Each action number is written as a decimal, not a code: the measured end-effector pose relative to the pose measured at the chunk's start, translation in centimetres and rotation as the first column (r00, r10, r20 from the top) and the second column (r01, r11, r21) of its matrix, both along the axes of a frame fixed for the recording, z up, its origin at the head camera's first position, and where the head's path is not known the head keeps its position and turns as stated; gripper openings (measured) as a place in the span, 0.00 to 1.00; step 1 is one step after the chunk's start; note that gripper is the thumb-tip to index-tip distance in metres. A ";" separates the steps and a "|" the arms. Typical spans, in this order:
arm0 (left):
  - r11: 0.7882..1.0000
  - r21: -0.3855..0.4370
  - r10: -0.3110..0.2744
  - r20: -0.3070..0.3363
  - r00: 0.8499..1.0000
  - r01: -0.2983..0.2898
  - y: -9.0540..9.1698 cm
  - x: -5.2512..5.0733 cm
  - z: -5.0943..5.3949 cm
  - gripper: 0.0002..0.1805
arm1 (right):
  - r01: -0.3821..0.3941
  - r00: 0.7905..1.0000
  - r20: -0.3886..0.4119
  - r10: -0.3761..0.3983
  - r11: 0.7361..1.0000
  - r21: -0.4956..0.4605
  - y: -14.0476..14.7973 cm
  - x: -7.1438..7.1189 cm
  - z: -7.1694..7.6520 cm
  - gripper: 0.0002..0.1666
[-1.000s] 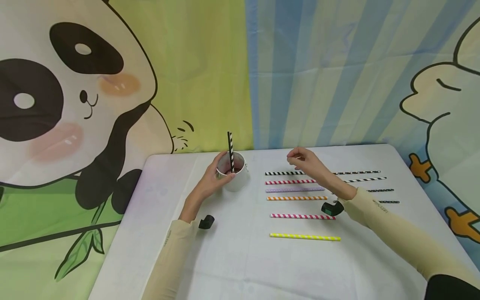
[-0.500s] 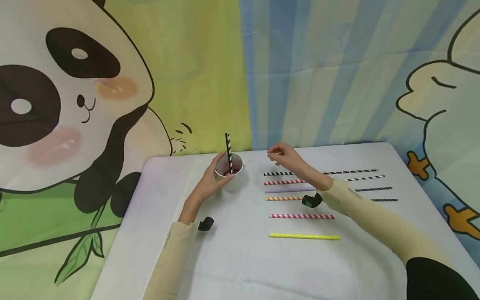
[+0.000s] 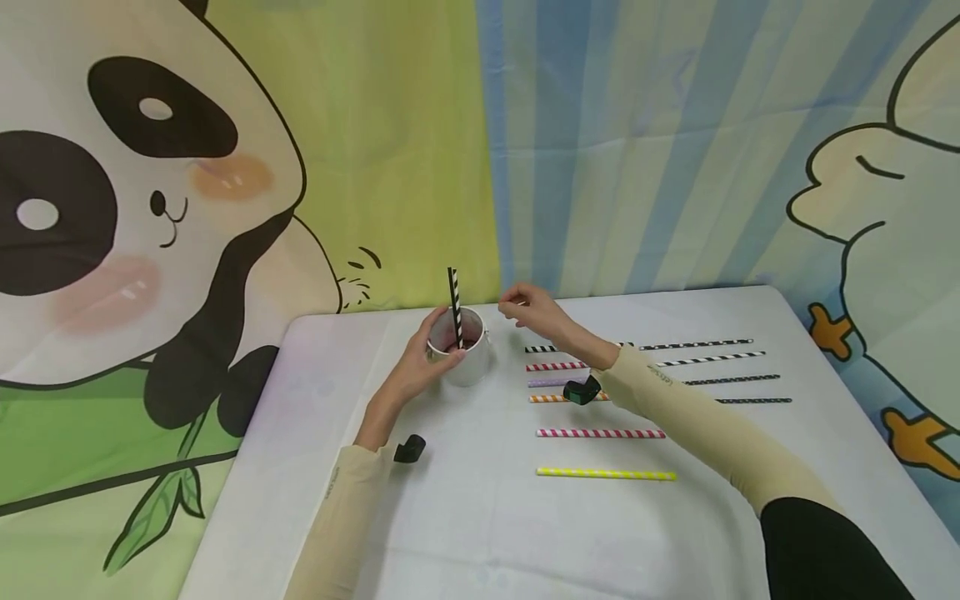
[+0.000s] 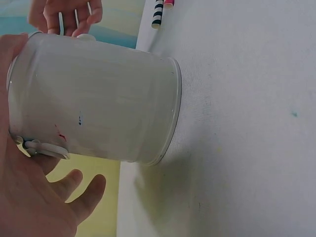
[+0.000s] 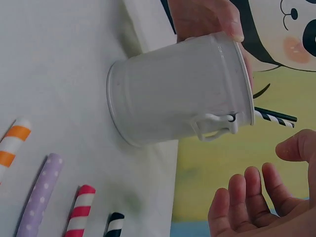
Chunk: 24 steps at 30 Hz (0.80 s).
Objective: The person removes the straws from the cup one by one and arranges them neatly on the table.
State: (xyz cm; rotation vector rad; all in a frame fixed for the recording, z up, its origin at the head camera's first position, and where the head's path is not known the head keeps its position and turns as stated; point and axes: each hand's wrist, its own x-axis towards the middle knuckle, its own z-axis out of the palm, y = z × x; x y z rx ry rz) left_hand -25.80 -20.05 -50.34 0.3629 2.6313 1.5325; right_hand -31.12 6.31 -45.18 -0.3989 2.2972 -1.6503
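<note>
My left hand [image 3: 416, 358] grips the rim of a small white metal bucket [image 3: 471, 367] near the back of the table, thumb on the near side. In the left wrist view two of its fingers stand away from the bucket [image 4: 98, 98]. Two paper straws [image 3: 455, 308], one black and one black-and-white striped, stand in the bucket, leaning slightly left; their lower ends are hidden. Just right of the bucket my right hand [image 3: 538, 312] hovers. In the right wrist view, that hand's [image 5: 276, 202] fingers are loosely bent, apart from the thumb, with nothing between them.
Right of the bucket several straws lie in rows, among them a purple dotted one [image 5: 42, 197], an orange striped one [image 3: 551, 399], a pink striped one [image 3: 600, 433] and a yellow one [image 3: 606, 474]. Black patterned straws [image 3: 697, 343] lie farther right. A printed curtain [image 3: 420, 150] hangs behind the table.
My right hand has moved left across the straws toward the bucket. The left hand keeps its grip on the bucket, and both straws stay inside it.
</note>
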 end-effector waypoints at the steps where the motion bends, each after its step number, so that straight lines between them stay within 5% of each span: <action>1: 1.000 0.005 0.000 -0.001 1.000 0.000 -0.1 0.0 0.0 0.47 | -0.007 1.000 0.000 0.007 1.000 -0.001 -0.4 -0.1 0.0 0.17; 16: 0.999 0.035 -0.020 0.030 0.999 0.019 -0.1 -0.3 -0.4 0.48 | -0.055 0.998 -0.017 0.056 0.998 0.042 -4.5 -0.8 0.3 0.15; 24: 0.999 0.023 -0.034 -0.006 0.999 0.034 -0.1 -0.2 -0.1 0.47 | -0.057 0.998 -0.001 0.058 0.996 0.074 -5.5 -1.2 0.7 0.15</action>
